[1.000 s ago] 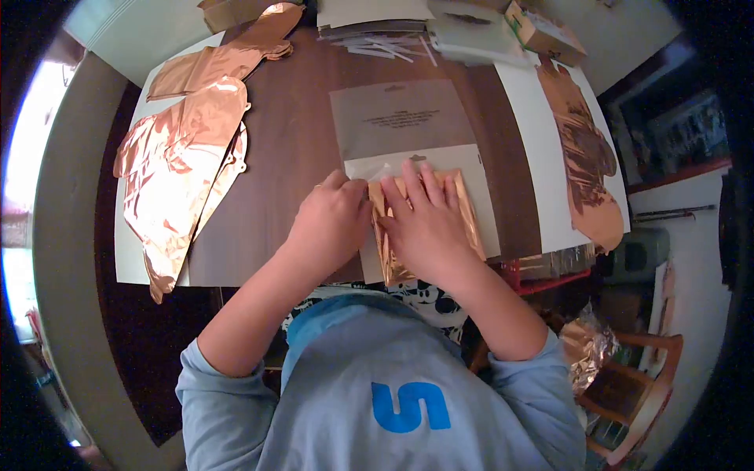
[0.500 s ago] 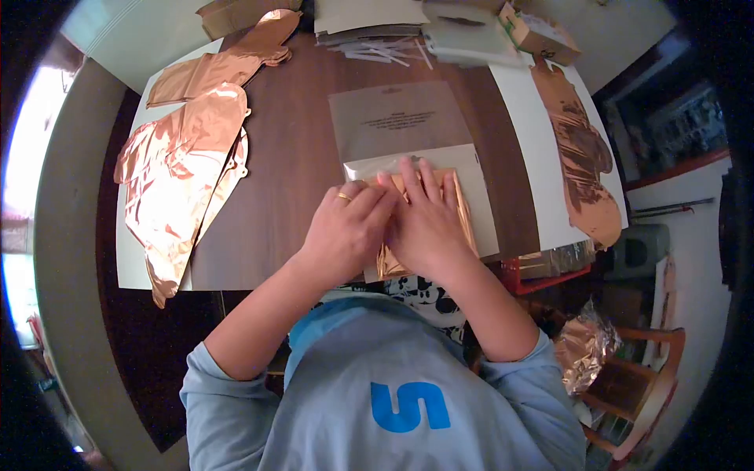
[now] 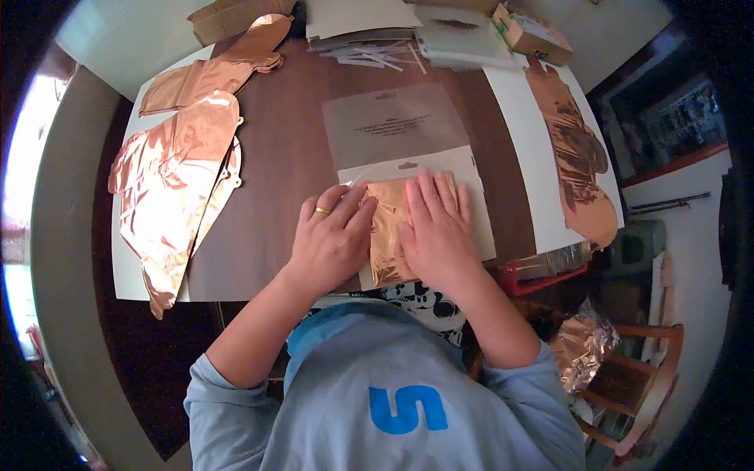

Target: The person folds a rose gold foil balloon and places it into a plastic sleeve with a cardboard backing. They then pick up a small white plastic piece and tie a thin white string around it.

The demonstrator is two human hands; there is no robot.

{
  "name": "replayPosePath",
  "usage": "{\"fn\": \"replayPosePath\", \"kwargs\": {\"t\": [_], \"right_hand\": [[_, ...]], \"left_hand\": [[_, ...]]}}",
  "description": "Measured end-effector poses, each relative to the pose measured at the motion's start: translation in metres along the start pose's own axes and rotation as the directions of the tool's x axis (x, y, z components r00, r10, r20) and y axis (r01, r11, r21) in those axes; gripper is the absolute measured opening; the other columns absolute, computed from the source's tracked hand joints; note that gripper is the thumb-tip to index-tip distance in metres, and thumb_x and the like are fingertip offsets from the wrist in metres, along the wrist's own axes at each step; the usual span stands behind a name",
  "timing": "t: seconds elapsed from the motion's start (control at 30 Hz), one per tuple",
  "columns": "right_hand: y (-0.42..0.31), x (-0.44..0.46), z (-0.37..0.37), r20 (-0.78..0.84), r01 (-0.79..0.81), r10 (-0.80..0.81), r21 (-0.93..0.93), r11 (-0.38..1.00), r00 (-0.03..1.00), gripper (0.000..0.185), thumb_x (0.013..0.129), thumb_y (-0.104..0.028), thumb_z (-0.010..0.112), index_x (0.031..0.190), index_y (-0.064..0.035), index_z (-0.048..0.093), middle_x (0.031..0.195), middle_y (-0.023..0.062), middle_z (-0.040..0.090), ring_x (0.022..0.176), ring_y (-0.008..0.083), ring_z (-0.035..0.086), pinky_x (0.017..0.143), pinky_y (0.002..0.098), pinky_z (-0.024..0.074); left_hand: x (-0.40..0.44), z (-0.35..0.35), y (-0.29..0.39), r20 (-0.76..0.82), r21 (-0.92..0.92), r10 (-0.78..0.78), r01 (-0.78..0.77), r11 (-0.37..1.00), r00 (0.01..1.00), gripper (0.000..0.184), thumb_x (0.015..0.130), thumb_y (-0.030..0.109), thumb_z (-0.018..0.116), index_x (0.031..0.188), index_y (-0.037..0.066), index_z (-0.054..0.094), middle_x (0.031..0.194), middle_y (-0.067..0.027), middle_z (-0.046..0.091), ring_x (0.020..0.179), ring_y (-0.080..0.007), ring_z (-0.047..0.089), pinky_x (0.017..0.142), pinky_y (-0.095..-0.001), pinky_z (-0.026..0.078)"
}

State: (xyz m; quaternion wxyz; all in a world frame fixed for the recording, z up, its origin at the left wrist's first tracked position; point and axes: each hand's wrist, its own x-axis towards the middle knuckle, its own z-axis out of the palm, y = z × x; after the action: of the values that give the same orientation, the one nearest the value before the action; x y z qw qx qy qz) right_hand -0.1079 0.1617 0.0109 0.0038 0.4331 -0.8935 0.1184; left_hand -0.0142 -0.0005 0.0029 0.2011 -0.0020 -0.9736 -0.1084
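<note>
A folded copper-coloured foil piece [image 3: 390, 235] lies on a white card [image 3: 481, 212] near the table's front edge. My right hand [image 3: 441, 235] rests flat on the foil's right part, fingers spread. At the foil's left edge is my left hand [image 3: 331, 235], with a ring on one finger; its fingers are slightly bent and apart, the tips touching the edge, and nothing shows in its grasp. Beyond the card lies a clear plastic bag [image 3: 393, 125] with printed text. The card's hang hole shows just above the foil.
Flat copper foil shapes lie at the left [image 3: 169, 173] and right [image 3: 577, 149] of the table. White strips [image 3: 377, 56], a stack of cards [image 3: 357, 22] and a small box [image 3: 534, 35] are at the back. Crumpled foil [image 3: 583, 345] sits on a wooden chair [image 3: 664, 385].
My left hand moved right toward my right hand, then back left to the foil's edge. The foil now looks flatter and more of it shows between my hands. The view has shifted slightly.
</note>
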Motion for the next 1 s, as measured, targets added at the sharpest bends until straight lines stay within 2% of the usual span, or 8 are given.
{"fn": "replayPosePath", "kwargs": {"t": [0.27, 0.37, 0.47, 0.57, 0.73, 0.83, 0.93, 1.0], "right_hand": [[0.013, -0.002, 0.005, -0.054, 0.003, -0.005, -0.025, 1.000, 0.999, 0.058, 0.090, -0.029, 0.048, 0.137, 0.0020, 0.035, 0.145, 0.0195, 0.031, 0.135, 0.0358, 0.027, 0.111, 0.0542, 0.0129], [0.014, -0.001, 0.007, -0.066, 0.013, -0.016, -0.045, 0.999, 0.998, 0.057, 0.090, -0.029, 0.049, 0.137, 0.0010, 0.035, 0.145, 0.0193, 0.032, 0.134, 0.0358, 0.028, 0.110, 0.0543, 0.0141], [0.017, 0.002, 0.004, -0.069, 0.019, -0.021, -0.030, 0.999, 0.997, 0.055, 0.090, -0.028, 0.049, 0.136, 0.0006, 0.037, 0.144, 0.0193, 0.033, 0.134, 0.0356, 0.029, 0.110, 0.0542, 0.0151], [0.022, 0.002, 0.006, -0.084, 0.015, -0.013, 0.023, 1.000, 0.996, 0.053, 0.090, -0.027, 0.049, 0.134, 0.0007, 0.040, 0.143, 0.0196, 0.034, 0.134, 0.0348, 0.029, 0.110, 0.0539, 0.0159], [0.038, -0.003, 0.003, -0.102, 0.016, -0.004, 0.118, 0.993, 0.995, 0.051, 0.090, -0.027, 0.049, 0.132, 0.0009, 0.041, 0.141, 0.0202, 0.036, 0.134, 0.0340, 0.029, 0.110, 0.0526, 0.0170], [0.044, -0.008, 0.001, -0.177, 0.017, 0.000, 0.091, 0.996, 0.984, 0.046, 0.088, -0.022, 0.052, 0.127, 0.0021, 0.046, 0.135, 0.0203, 0.043, 0.129, 0.0362, 0.037, 0.109, 0.0528, 0.0206], [0.049, -0.019, -0.007, -0.381, 0.083, 0.045, 0.312, 0.946, 0.924, 0.029, 0.084, -0.012, 0.058, 0.109, 0.0016, 0.057, 0.115, 0.0187, 0.058, 0.109, 0.0368, 0.053, 0.099, 0.0496, 0.0353], [0.048, -0.045, -0.013, -0.590, 0.080, 0.142, 0.334, 0.939, 0.795, 0.010, 0.079, -0.004, 0.062, 0.088, -0.0010, 0.062, 0.090, 0.0135, 0.063, 0.084, 0.0330, 0.059, 0.080, 0.0428, 0.0458]], "left_hand": [[0.012, -0.019, 0.016, 0.075, -0.044, 0.068, -0.065, 0.997, 0.995, 0.046, 0.075, 0.025, 0.065, 0.116, 0.005, 0.057, 0.126, -0.0119, 0.054, 0.112, -0.0301, 0.050, 0.087, -0.0418, 0.039], [0.021, -0.015, 0.021, 0.150, -0.133, 0.185, -0.166, 0.977, 0.971, 0.057, 0.079, 0.036, 0.063, 0.122, 0.001, 0.053, 0.131, -0.0167, 0.049, 0.120, -0.0334, 0.045, 0.096, -0.0452, 0.036], [0.015, 0.002, 0.016, 0.213, -0.101, 0.200, -0.182, 0.978, 0.956, 0.069, 0.083, 0.046, 0.058, 0.130, -0.001, 0.045, 0.136, -0.0194, 0.043, 0.129, -0.0355, 0.037, 0.107, -0.0488, 0.026], [0.011, 0.007, 0.014, 0.237, -0.105, 0.185, -0.165, 0.981, 0.954, 0.073, 0.085, 0.049, 0.055, 0.135, -0.001, 0.039, 0.141, -0.0198, 0.038, 0.135, -0.0349, 0.030, 0.111, -0.0503, 0.018], [0.010, 0.007, 0.012, 0.226, -0.122, 0.207, -0.184, 0.975, 0.952, 0.072, 0.086, 0.049, 0.054, 0.137, 0.000, 0.037, 0.142, -0.0196, 0.036, 0.135, -0.0336, 0.029, 0.111, -0.0493, 0.020], [0.012, 0.004, 0.011, 0.245, -0.129, 0.201, -0.174, 0.976, 0.948, 0.071, 0.086, 0.049, 0.054, 0.137, 0.002, 0.038, 0.143, -0.0195, 0.035, 0.135, -0.0336, 0.030, 0.110, -0.0484, 0.021], [0.015, 0.002, 0.011, 0.261, -0.142, 0.191, -0.158, 0.977, 0.946, 0.072, 0.085, 0.050, 0.055, 0.137, 0.004, 0.038, 0.144, -0.0207, 0.032, 0.134, -0.0352, 0.030, 0.109, -0.0482, 0.023], [0.015, 0.000, 0.010, 0.267, -0.143, 0.180, -0.146, 0.979, 0.947, 0.072, 0.084, 0.051, 0.056, 0.137, 0.005, 0.039, 0.144, -0.0221, 0.031, 0.133, -0.0373, 0.030, 0.108, -0.0487, 0.024]]}}
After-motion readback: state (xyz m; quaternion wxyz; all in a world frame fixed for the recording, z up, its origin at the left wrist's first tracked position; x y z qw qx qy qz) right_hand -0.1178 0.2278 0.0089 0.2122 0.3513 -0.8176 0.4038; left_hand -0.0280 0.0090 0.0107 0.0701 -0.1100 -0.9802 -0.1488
